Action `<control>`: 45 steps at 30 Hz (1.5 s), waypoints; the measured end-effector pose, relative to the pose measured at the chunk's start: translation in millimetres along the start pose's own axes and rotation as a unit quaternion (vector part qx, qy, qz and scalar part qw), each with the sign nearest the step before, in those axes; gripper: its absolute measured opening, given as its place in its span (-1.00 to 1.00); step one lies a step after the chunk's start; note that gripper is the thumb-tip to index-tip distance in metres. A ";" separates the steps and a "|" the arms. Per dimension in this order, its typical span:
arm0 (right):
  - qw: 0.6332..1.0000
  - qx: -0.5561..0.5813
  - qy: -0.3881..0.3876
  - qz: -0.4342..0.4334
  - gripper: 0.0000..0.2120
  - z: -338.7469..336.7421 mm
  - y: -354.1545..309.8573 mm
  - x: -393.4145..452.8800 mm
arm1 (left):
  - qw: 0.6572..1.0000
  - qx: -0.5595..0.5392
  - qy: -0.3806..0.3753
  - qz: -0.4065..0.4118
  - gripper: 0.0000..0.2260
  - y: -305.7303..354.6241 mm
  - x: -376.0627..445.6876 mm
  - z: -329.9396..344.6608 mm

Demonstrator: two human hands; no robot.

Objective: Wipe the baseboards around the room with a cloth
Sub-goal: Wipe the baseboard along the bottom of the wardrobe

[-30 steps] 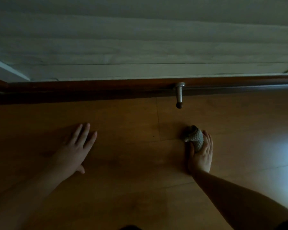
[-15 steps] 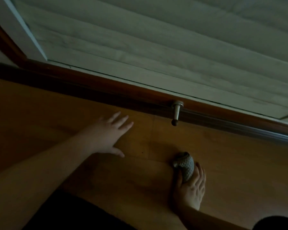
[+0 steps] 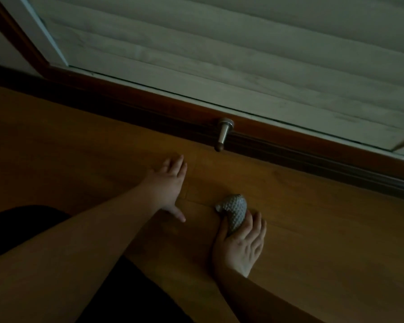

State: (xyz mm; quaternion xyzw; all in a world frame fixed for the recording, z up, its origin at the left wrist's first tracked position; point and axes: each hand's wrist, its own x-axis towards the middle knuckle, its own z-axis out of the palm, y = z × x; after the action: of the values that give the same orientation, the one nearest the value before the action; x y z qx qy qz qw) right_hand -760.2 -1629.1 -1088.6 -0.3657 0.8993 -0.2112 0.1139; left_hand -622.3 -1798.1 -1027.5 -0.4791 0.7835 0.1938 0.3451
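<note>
Dim light covers a wooden floor [image 3: 313,241] that meets a dark brown baseboard [image 3: 149,106] running diagonally under pale wall panelling [image 3: 219,54]. We note a metal doorstop [image 3: 223,134] projecting from the baseboard, its dark tip hanging just above the floor.

We find the cloth [image 3: 234,213] bunched into a small knobbly wad on the floor, near the baseboard but apart from it, roughly in line with the doorstop. The right hand [image 3: 239,247] rests on the floor with its fingers curled round the near end of the wad, thumb on one side and fingers on the other; that grip is pinching the cloth. The left hand [image 3: 168,186] lies flat on the floor with fingers spread, holding nothing and apparently bearing weight.

In our judgement the cloth is light, soft and easily crushed, with a textured weave that should catch dust and not slip from the fingers. It cannot break. Balled up, it offers only a small wiping face; we would hold it around the middle with a pad of fabric left proud of the fingertips. The doorstop will likely need working around. No wiping contact with the baseboard is made at present.
</note>
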 end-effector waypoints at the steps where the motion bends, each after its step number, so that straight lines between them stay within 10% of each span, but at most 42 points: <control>1: 1.000 -0.003 -0.009 0.000 -0.39 1.1 0.5 0.2 | 1.000 0.001 -0.005 -0.011 0.35 4.7 2.3 -0.5; 14: 1.000 0.029 -0.001 -0.005 -0.43 -1.1 3.1 -0.4 | 0.994 -0.098 0.018 -0.045 0.24 30.5 6.1 9.4; 24: 0.995 0.100 0.009 0.007 -0.31 -9.8 -1.6 3.7 | 1.000 -0.016 -0.016 0.018 0.34 19.1 -9.5 10.7; 34: 0.981 0.152 -0.064 -0.099 -0.64 1.2 -70.9 100.3 | 0.999 0.014 -0.019 0.026 0.36 18.8 -11.0 13.7; 45: 0.972 0.208 -0.069 -0.081 -0.57 15.5 -79.7 141.9 | 0.989 0.052 0.078 0.118 0.32 17.4 -13.6 18.5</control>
State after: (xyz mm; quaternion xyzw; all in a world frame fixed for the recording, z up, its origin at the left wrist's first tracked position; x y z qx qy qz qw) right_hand -806.3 -1785.1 -1072.6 -0.4190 0.7932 -0.3761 0.2320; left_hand -627.0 -1769.8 -1030.8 -0.3784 0.8680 0.1539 0.2823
